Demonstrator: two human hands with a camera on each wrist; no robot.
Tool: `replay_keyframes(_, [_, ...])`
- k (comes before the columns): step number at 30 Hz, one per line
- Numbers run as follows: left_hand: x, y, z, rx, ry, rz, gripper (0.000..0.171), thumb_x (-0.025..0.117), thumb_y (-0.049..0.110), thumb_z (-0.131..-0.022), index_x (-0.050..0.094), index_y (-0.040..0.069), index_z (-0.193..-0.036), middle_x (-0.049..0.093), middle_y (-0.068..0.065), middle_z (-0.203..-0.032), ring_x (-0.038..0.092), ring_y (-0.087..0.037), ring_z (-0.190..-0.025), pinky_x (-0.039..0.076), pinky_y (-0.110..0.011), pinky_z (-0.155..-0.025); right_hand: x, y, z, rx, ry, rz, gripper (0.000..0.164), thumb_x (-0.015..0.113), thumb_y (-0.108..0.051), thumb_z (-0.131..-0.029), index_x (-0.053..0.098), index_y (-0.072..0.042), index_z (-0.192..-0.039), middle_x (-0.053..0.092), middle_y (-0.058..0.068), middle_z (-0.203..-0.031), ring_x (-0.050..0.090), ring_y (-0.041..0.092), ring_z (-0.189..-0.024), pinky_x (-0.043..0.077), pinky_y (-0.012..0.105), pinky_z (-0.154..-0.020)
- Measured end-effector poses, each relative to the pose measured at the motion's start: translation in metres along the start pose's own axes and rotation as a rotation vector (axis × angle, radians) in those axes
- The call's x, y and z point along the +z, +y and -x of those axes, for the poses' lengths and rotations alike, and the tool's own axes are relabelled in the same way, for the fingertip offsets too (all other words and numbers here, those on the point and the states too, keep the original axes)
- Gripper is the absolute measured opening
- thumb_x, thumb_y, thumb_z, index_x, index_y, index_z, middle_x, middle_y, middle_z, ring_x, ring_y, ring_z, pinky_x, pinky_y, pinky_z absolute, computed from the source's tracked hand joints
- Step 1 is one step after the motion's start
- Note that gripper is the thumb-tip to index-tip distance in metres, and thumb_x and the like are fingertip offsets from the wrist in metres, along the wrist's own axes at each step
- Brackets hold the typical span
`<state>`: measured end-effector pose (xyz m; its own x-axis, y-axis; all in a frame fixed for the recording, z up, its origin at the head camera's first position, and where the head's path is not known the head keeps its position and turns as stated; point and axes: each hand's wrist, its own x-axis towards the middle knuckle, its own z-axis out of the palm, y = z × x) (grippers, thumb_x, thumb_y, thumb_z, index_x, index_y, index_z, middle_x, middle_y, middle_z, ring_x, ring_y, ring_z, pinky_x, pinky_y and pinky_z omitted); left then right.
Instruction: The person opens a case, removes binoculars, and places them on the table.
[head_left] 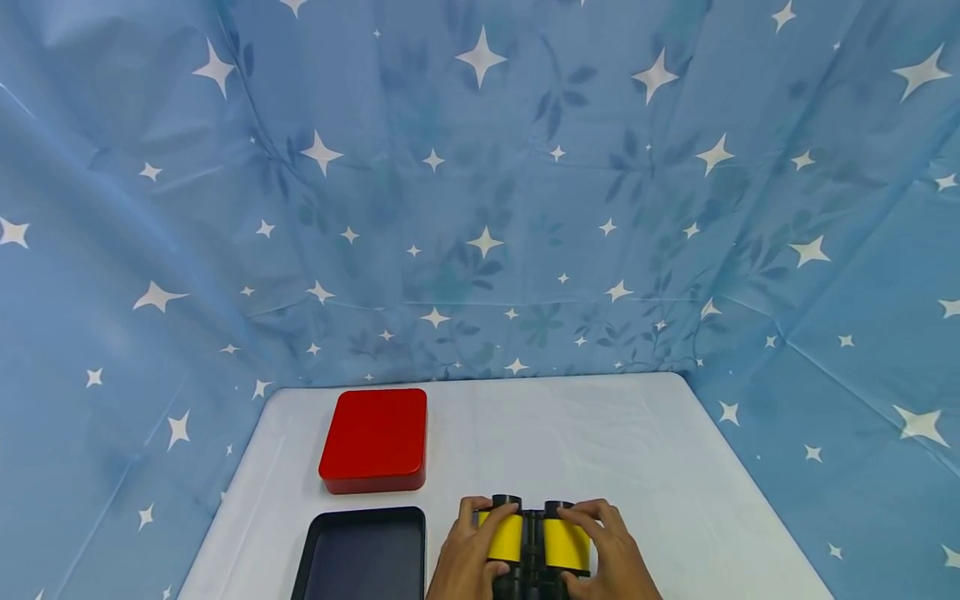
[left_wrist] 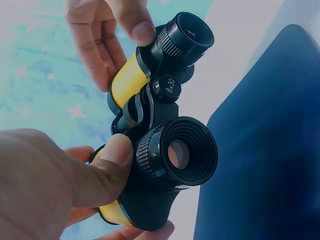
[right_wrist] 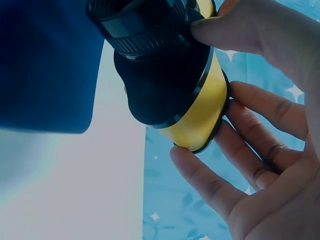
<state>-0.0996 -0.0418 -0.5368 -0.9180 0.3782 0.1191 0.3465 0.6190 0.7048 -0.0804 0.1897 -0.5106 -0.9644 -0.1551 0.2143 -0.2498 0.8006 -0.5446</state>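
Note:
A pair of black and yellow binoculars (head_left: pixel 566 543) is between my two hands at the near side of the table. My left hand (head_left: pixel 465 557) grips the left barrel, fingertips over its far end. On the other barrel is my right hand (head_left: pixel 613 557), gripping it the same way. Black eyecups (left_wrist: pixel 192 152) face the left wrist camera, and the central knob (left_wrist: pixel 167 88) reads 8x30. In that view the left thumb (left_wrist: pixel 118 150) presses beside the nearer eyecup. The right wrist view has the right fingers spread along the yellow barrel (right_wrist: pixel 202 112), thumb on its black upper part.
Left of the hands, a shallow black tray (head_left: pixel 363 513) lies on the white table (head_left: pixel 585 433). Behind it stands a red square box (head_left: pixel 377 433). A blue curtain (head_left: pixel 480 183) with white stars surrounds the table's back and sides.

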Motion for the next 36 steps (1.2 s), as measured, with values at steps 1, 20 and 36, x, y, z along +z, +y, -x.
replay_keyframes(1, [0.001, 0.001, -0.001, -0.002, 0.002, 0.002, 0.073, 0.082, 0.017, -0.080, 0.049, 0.035, -0.143, 0.042, -0.011, -0.137, 0.056, -0.018, -0.094, 0.053, -0.033, -0.078, -0.001, 0.000, 0.000, 0.016, -0.002, 0.001, 0.072, 0.096, -0.014, -0.056, 0.068, -0.016, -0.123, 0.053, -0.003, -0.112, 0.055, 0.015, -0.103, 0.057, 0.040, -0.086])
replay_keyframes(20, [0.024, 0.014, -0.018, 0.007, -0.010, 0.018, 0.077, 0.083, 0.015, -0.079, 0.048, 0.038, -0.143, 0.041, -0.008, -0.138, 0.054, -0.014, -0.090, 0.055, -0.030, -0.081, -0.012, 0.018, 0.004, 0.130, 0.053, 0.047, 0.075, 0.098, -0.013, -0.051, 0.070, -0.020, -0.120, 0.054, -0.004, -0.111, 0.055, 0.013, -0.101, 0.056, 0.043, -0.092])
replay_keyframes(36, [0.041, 0.024, -0.029, -0.002, -0.036, -0.010, 0.074, 0.083, 0.019, -0.079, 0.049, 0.040, -0.141, 0.042, -0.005, -0.135, 0.054, -0.014, -0.091, 0.053, -0.029, -0.075, -0.019, 0.038, 0.011, 0.132, 0.063, 0.062, 0.074, 0.097, -0.014, -0.052, 0.070, -0.018, -0.121, 0.056, 0.002, -0.112, 0.056, 0.018, -0.101, 0.057, 0.047, -0.088])
